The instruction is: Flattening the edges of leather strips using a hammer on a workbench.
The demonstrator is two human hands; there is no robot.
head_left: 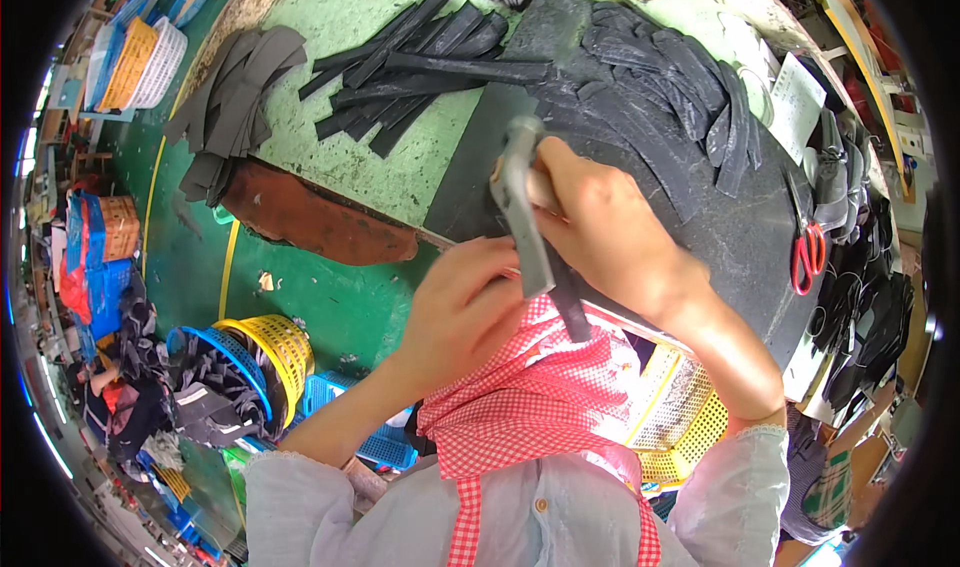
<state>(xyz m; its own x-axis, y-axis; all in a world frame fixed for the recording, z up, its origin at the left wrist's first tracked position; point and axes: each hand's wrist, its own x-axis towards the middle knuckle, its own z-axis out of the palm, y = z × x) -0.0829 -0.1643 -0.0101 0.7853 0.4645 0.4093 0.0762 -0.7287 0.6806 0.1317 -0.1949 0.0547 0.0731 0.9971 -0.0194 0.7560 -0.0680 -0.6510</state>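
Note:
My right hand grips a hammer by its short pale handle, above the table's near edge. The curved grey metal head tilts down, with its flat end between my two hands. Fingers bent and closed, my left hand is at a narrow black strip. The hammer head partly hides the fingertips and where they meet the strip. One end of this strip hangs over the edge, in front of the red checked apron. Beyond my right hand lies a heap of black strips.
More black strips and grey strips lie across the green table. A brown piece hangs along its left edge. Red-handled scissors rest at right. Yellow basket and blue basket stand below left.

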